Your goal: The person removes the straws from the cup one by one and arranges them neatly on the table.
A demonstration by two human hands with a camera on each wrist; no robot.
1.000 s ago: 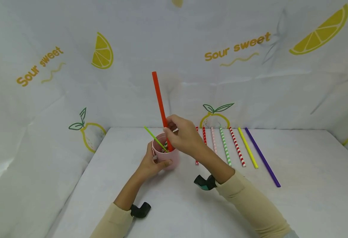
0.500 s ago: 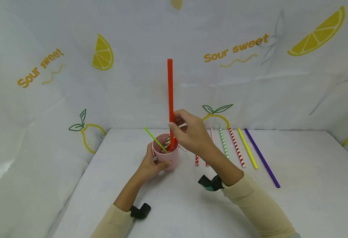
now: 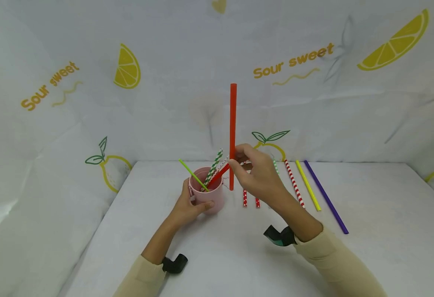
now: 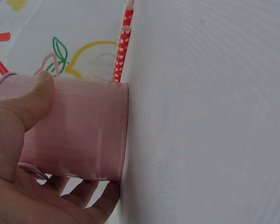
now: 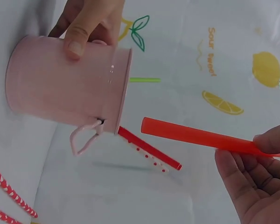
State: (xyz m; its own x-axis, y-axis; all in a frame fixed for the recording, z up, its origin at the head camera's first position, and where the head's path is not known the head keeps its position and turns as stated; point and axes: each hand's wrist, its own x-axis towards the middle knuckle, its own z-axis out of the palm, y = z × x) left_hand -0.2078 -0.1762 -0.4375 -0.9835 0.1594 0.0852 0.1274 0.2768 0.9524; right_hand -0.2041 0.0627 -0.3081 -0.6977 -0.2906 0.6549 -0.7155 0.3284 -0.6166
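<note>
Straw (image 3: 233, 119), thick and red, is pinched upright by the fingers (image 5: 235, 179) of the right hand (image 3: 260, 172), just outside the cup (image 3: 214, 201); the left hand (image 3: 186, 208) grips the cup on the counter (image 3: 235, 260), with other straws (image 3: 215, 164) leaning in it and a row of straws (image 3: 308, 185) lying farther right

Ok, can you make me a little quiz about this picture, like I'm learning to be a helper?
1. Which hand is gripping the pink bucket?
2. True or false: the red straw held up in the air has its lower end inside the bucket.
3. Seen from the head camera, which straw lies farthest right on the table? A) yellow B) purple C) red-and-white striped

Key:
1. The left hand.
2. False; the right hand holds it outside the bucket.
3. B, the purple straw.
</note>
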